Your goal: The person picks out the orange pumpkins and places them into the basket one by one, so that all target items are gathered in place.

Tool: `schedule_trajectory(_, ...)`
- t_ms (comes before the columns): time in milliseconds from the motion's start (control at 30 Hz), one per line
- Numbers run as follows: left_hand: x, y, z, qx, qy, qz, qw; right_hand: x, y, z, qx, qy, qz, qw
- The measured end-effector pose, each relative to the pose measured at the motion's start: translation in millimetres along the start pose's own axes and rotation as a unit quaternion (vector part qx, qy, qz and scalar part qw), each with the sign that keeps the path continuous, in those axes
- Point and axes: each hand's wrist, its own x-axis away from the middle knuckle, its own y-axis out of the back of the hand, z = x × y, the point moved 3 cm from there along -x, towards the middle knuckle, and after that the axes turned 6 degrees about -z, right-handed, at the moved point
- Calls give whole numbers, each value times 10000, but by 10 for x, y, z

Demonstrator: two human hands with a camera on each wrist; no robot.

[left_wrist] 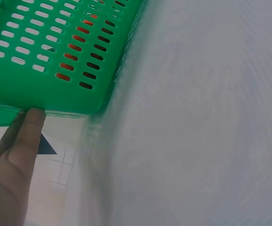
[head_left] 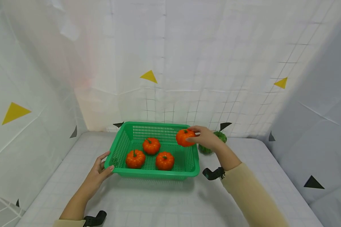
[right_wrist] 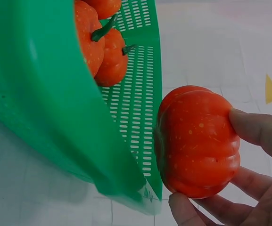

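Note:
A green plastic basket (head_left: 156, 175) with slotted walls sits on the white table. My left hand (head_left: 98, 171) holds its left front corner, thumb at the rim and fingers along the outer side; the left wrist view shows fingers (left_wrist: 32, 127) against the basket wall. My right hand (head_left: 206, 137) grips a small orange pumpkin (head_left: 184, 137) over the basket's right back part. In the right wrist view, thumb and fingertips press opposite sides of that pumpkin (right_wrist: 199, 141). Inside the basket lie three similar pumpkins: one at left (head_left: 135, 159), another behind (head_left: 151, 146), another in front (head_left: 164, 161).
Something green and bumpy (head_left: 220, 136) lies on the table just right of the basket, partly hidden by my right hand, so its kind is unclear. White sheeting with yellow and black triangles stands behind and at both sides of the table (head_left: 159, 205).

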Motion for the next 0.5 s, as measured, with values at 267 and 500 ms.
schedule_trajectory(267,-1,-2,-8,39,-13,11,10000,-143,-117,38,375,-201,41,9991)
schedule_trajectory(500,3,2,4,65,39,19,10000,-249,-181,70,250,-374,162,9989)
